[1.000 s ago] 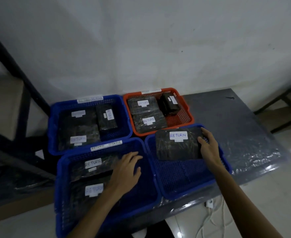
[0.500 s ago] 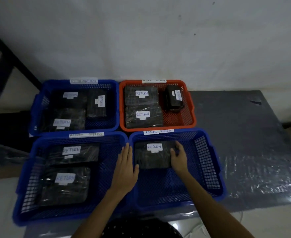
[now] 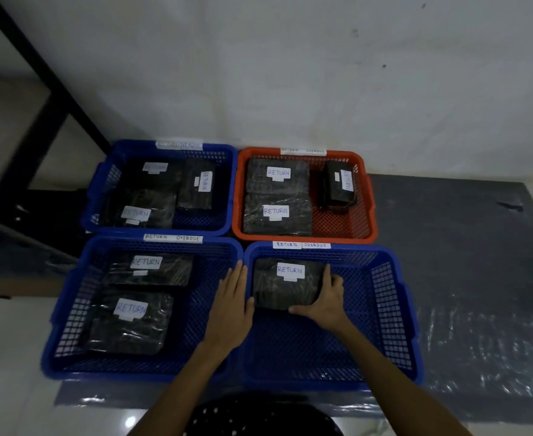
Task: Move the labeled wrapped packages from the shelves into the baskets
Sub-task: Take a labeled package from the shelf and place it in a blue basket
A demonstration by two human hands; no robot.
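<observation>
A: From the head view, where is the parcel the person is handling?

B: The wrapped package (image 3: 285,289), dark with a white "RETURN" label, lies flat in the far left corner of the near right blue basket (image 3: 398,309). Nothing else is in that basket.

A: And the hands?

B: The right hand (image 3: 328,305) grips the package, fingers curled over its right edge and thumb along its near edge. The left hand (image 3: 230,306) is flat with straight fingers, resting on the rims where the two near baskets meet, just beside the package's left edge. It holds nothing.

A: What about the other baskets?

B: The near left blue basket (image 3: 70,309) holds two labeled packages, one far (image 3: 150,270) and one near (image 3: 130,324). The far left blue basket (image 3: 101,190) holds three, and so does the orange basket (image 3: 367,196) at far right.

A: What do they stand on?

B: All four sit close together on a desk (image 3: 463,247) under a dark shiny sheet, pushed against a pale wall (image 3: 290,73). A paper strip (image 3: 301,245) on the near right basket's far rim reads "RETURN OVERDUE".
</observation>
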